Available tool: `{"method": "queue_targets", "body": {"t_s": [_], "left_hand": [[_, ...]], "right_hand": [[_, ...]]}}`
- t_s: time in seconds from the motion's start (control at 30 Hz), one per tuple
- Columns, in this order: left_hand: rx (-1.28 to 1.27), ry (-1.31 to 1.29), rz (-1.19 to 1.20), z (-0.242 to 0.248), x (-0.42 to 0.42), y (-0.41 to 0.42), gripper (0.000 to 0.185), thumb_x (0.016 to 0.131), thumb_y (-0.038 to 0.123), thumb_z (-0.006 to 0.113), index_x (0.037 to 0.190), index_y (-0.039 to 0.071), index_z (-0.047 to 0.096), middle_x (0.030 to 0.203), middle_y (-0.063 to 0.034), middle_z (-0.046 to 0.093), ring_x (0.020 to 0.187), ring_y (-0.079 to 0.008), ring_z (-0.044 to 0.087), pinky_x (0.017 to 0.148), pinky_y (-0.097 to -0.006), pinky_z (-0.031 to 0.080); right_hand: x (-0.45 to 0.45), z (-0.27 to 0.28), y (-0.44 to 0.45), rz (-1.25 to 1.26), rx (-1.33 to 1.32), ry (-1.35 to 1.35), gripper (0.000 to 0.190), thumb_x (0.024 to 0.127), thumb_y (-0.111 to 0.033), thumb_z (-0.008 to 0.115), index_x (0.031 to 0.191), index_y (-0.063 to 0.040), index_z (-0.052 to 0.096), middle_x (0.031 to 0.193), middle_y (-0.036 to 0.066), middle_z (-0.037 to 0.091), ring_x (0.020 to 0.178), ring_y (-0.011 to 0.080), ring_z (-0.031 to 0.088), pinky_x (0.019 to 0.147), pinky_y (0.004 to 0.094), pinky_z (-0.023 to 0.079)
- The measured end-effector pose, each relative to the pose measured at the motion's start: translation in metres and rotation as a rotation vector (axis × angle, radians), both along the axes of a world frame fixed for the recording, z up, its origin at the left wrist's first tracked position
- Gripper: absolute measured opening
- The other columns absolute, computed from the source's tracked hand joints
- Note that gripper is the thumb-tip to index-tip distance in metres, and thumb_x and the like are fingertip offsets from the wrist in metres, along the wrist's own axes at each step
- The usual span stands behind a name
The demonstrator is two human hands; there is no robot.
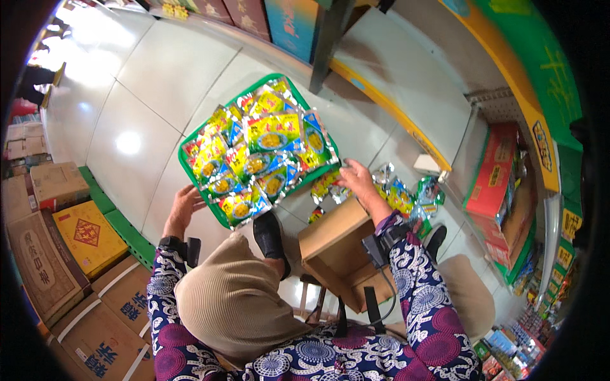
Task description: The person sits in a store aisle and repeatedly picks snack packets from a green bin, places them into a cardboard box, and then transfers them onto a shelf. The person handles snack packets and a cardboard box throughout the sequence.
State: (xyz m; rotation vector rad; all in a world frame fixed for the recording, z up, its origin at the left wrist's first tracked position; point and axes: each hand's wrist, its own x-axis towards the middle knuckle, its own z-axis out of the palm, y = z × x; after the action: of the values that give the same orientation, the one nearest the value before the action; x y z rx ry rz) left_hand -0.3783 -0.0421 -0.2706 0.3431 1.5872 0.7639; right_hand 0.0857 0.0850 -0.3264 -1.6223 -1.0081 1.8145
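Observation:
A green plastic tray (305, 177) heaped with yellow, green and blue foil food packets (272, 132) is in front of me, tilted in the view. My left hand (185, 205) is at the tray's near left edge, fingers bent toward its rim. My right hand (358, 182) is by the tray's right corner, fingers spread; whether it touches the rim I cannot tell. Below my right hand an open cardboard box (333, 228) leans between my legs, its visible inside bare. More foil packets (399, 196) lie on the floor beyond and beside the box.
Stacked cartons (90, 233) line the left side on green pallets (128, 233). At right stands a shelf with a yellow edge strip (391, 112) and a red display carton (491, 171). Boxes (290, 26) stand along the top. My shoe (270, 240) is just below the tray.

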Motion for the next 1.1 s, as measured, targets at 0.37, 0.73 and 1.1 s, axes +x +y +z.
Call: {"method": "queue_targets", "body": {"t_s": [0.37, 0.73, 1.1], "left_hand": [[0.053, -0.084, 0.121, -0.033, -0.026, 0.006, 0.028, 0.094, 0.021, 0.053, 0.118, 0.005, 0.053, 0.107, -0.0065, 0.062, 0.092, -0.0193, 0.062, 0.080, -0.0358, 0.051], [0.173, -0.136, 0.461, -0.066, -0.015, 0.018, 0.020, 0.084, 0.014, 0.058, 0.103, 0.008, 0.054, 0.101, -0.0073, 0.062, 0.089, -0.0220, 0.063, 0.074, -0.0365, 0.054], [0.266, 0.076, 0.487, 0.055, 0.000, 0.026, 0.002, 0.080, 0.012, 0.054, 0.079, 0.012, 0.052, 0.078, -0.0003, 0.053, 0.074, -0.0141, 0.056, 0.067, -0.0307, 0.049]], "right_hand": [[-0.035, -0.044, 0.022, 0.140, 0.272, -0.353, 0.033, 0.085, -0.016, 0.060, 0.114, -0.002, 0.054, 0.088, 0.008, 0.064, 0.078, 0.0123, 0.060, 0.064, 0.0289, 0.049], [-0.054, -0.012, 0.041, 0.183, 0.382, -0.324, 0.044, 0.069, -0.011, 0.059, 0.111, -0.002, 0.060, 0.093, 0.022, 0.065, 0.091, 0.0369, 0.063, 0.079, 0.0404, 0.050], [-0.047, 0.106, -0.041, 0.046, 0.410, -0.208, 0.023, 0.072, -0.005, 0.054, 0.094, 0.001, 0.053, 0.074, 0.010, 0.053, 0.071, 0.0161, 0.053, 0.064, 0.0319, 0.044]]}}
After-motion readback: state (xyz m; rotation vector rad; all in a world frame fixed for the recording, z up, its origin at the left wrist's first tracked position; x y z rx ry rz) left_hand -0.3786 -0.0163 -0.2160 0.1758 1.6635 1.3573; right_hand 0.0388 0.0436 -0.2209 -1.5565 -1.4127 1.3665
